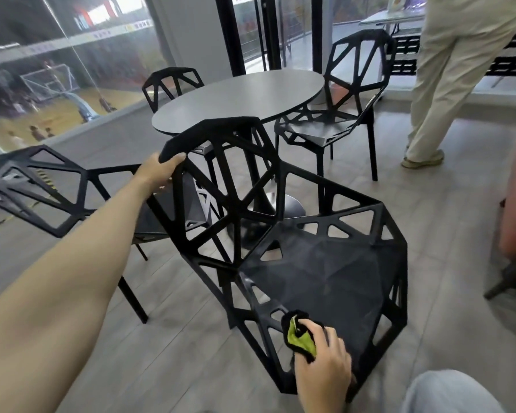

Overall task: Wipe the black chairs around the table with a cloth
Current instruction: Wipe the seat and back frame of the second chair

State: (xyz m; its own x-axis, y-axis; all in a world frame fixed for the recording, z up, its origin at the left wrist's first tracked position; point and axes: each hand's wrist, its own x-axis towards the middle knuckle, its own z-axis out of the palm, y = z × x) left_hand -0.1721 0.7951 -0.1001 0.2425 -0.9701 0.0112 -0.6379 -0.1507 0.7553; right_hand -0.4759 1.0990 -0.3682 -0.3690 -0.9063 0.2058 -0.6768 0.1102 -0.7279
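A black lattice chair [316, 272] stands nearest me, its seat facing up and its backrest toward the round grey table [239, 99]. My left hand [157, 171] grips the top left corner of that backrest. My right hand [322, 368] holds a bunched green and black cloth [300, 338] against the seat's near front edge. Another black chair [42, 189] stands at the left. A third [340, 114] sits at the table's right side, and one more [173, 84] shows behind the table.
A person in beige trousers [447, 84] stands at the right rear. The table's pedestal base [280, 210] rests on the grey floor behind the near chair. My knee [450, 394] is at the bottom right. A glass wall runs along the left.
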